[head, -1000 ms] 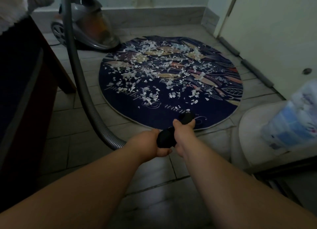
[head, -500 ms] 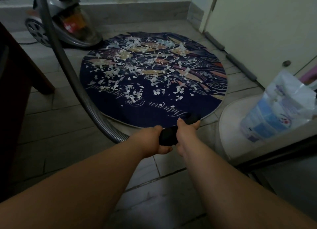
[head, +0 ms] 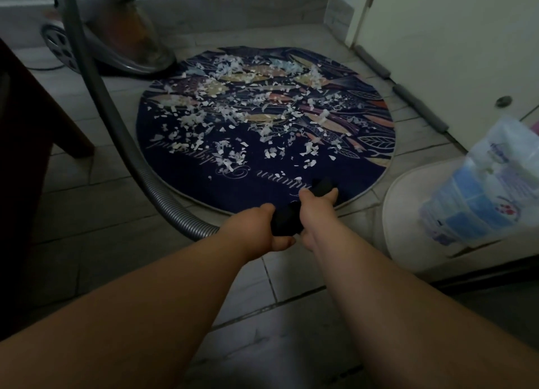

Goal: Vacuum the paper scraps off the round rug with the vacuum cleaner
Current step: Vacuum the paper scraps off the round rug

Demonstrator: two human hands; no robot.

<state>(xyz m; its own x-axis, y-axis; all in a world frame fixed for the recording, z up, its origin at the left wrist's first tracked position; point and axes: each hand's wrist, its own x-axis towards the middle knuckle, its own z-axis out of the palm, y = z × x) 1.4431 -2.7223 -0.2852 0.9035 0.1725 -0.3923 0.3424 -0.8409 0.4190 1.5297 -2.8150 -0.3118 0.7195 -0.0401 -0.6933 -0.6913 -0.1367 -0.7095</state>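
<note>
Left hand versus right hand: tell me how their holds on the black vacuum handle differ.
The left hand grips the near end of the black handle, by the ribbed hose; the right hand grips farther forward, nearer the round rug. The left hand overlaps floor tiles, the right hand the rug's edge. Both are wrapped round the same handle.

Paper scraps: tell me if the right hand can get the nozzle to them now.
Probably yes: the right hand holds the black nozzle at the near edge of the rug, with only bare rug between it and the scraps.
</note>
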